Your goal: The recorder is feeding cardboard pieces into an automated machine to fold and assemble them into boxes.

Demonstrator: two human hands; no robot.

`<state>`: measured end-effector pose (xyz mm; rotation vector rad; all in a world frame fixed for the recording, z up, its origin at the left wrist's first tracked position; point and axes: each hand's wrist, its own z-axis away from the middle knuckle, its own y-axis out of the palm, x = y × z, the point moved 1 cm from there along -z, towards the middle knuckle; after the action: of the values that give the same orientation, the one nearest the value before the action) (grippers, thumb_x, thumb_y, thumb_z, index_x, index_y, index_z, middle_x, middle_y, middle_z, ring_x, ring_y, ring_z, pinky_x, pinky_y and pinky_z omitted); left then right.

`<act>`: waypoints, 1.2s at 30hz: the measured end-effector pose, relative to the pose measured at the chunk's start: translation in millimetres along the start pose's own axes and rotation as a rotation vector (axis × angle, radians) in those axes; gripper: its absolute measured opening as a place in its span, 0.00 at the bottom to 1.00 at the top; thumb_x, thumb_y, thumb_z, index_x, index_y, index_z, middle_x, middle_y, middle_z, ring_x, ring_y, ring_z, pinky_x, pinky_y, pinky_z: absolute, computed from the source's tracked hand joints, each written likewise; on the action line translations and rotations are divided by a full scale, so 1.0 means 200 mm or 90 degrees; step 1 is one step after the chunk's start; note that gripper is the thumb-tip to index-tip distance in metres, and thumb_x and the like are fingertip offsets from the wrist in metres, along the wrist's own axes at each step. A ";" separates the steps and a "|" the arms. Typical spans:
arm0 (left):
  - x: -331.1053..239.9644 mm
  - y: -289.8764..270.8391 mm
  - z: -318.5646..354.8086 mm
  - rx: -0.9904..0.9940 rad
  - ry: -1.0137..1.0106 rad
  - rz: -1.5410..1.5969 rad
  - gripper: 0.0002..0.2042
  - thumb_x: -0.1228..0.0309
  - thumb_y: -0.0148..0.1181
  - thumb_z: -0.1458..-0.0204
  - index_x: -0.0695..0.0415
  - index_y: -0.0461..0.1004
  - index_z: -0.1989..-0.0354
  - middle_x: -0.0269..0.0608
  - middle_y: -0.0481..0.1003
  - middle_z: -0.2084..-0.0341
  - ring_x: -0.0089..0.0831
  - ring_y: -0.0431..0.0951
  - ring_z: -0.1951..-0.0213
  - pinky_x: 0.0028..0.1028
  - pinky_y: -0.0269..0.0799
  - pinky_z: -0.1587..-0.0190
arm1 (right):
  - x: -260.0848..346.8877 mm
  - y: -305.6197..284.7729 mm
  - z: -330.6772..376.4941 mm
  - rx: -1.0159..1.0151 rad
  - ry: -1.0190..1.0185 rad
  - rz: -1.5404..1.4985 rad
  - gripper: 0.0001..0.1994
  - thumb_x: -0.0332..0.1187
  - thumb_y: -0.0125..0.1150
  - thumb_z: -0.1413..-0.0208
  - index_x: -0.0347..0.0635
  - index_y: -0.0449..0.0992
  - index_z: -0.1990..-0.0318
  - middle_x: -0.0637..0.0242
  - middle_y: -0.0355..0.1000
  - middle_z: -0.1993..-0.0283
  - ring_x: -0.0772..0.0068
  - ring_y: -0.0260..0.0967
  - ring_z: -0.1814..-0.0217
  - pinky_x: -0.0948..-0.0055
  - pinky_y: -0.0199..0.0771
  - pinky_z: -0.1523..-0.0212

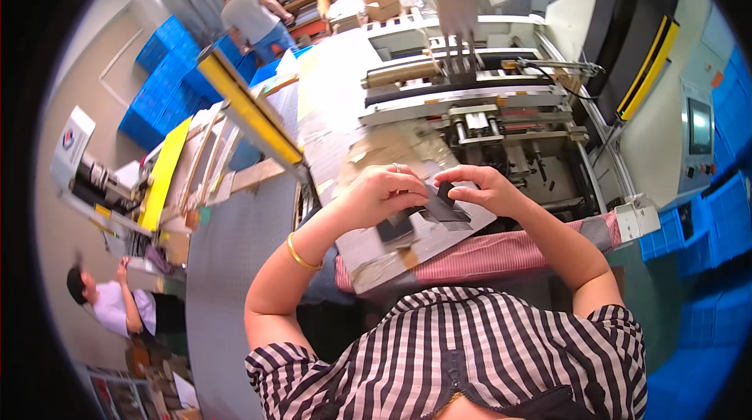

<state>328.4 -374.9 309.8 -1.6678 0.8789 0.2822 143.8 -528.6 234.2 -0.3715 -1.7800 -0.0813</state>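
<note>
My right hand (495, 193) pinches a small black flat piece (444, 192) between thumb and fingers. Close beside it, my left hand (384, 197) has its fingers curled and pressed together; what they hold, if anything, is hidden. Below the fingers lie more dark flat pieces (453, 224) on a grey work board (423, 254). A dark rectangular block (395, 229) rests on the board under my left hand. The small pieces are blurred, and their exact kind cannot be made out.
Beyond my hands stands a machine with metal rails and rollers (478, 95). Red striped cloth (486, 257) covers the front edge. A yellow-black post (251, 106) rises at left, and blue crates (705, 216) stand at right. Two people are farther off at left.
</note>
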 end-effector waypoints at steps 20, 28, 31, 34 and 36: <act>1.10 -0.44 -1.51 -0.246 -0.117 -0.093 0.38 0.65 0.73 0.57 0.54 0.60 0.36 0.39 0.79 0.60 0.28 0.76 0.53 0.33 0.66 0.45 | -0.15 -1.45 -1.13 -0.240 -0.157 0.282 0.28 0.33 0.65 0.45 0.38 0.63 0.38 0.62 0.77 0.56 0.76 0.73 0.57 0.77 0.73 0.54; 0.87 -0.24 -1.04 -0.323 -0.083 -0.101 0.43 0.60 0.74 0.59 0.53 0.57 0.34 0.49 0.71 0.47 0.41 0.73 0.48 0.38 0.68 0.45 | -0.06 -0.90 -0.85 -0.531 -0.201 0.080 0.18 0.42 0.52 0.36 0.37 0.72 0.49 0.64 0.74 0.56 0.74 0.70 0.55 0.75 0.67 0.49; 0.76 -0.15 -0.52 -0.225 -0.037 -0.060 0.35 0.64 0.71 0.55 0.54 0.62 0.37 0.51 0.70 0.46 0.41 0.72 0.47 0.37 0.70 0.48 | -0.23 -0.42 -0.52 -0.189 -0.099 0.071 0.08 0.30 0.54 0.38 0.36 0.77 0.59 0.66 0.74 0.61 0.80 0.69 0.64 0.78 0.70 0.60; 0.75 -0.13 0.07 -0.304 -0.201 0.020 0.19 0.69 0.65 0.48 0.58 0.73 0.48 0.42 0.77 0.55 0.28 0.77 0.56 0.27 0.73 0.55 | -0.31 -0.01 -0.26 -0.057 0.032 -0.055 0.08 0.27 0.54 0.39 0.31 0.77 0.59 0.63 0.76 0.63 0.78 0.71 0.65 0.77 0.73 0.60; 0.74 -0.14 0.55 -0.437 -0.350 0.079 0.12 0.71 0.61 0.45 0.60 0.77 0.54 0.39 0.80 0.63 0.23 0.78 0.61 0.23 0.73 0.58 | -0.31 0.21 -0.16 0.006 0.085 -0.097 0.09 0.27 0.53 0.38 0.31 0.77 0.57 0.63 0.77 0.64 0.78 0.73 0.63 0.77 0.73 0.59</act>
<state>478.2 -330.5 208.3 -1.9976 0.4800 1.1708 197.7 -509.1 175.3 -0.2187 -1.6737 -0.2011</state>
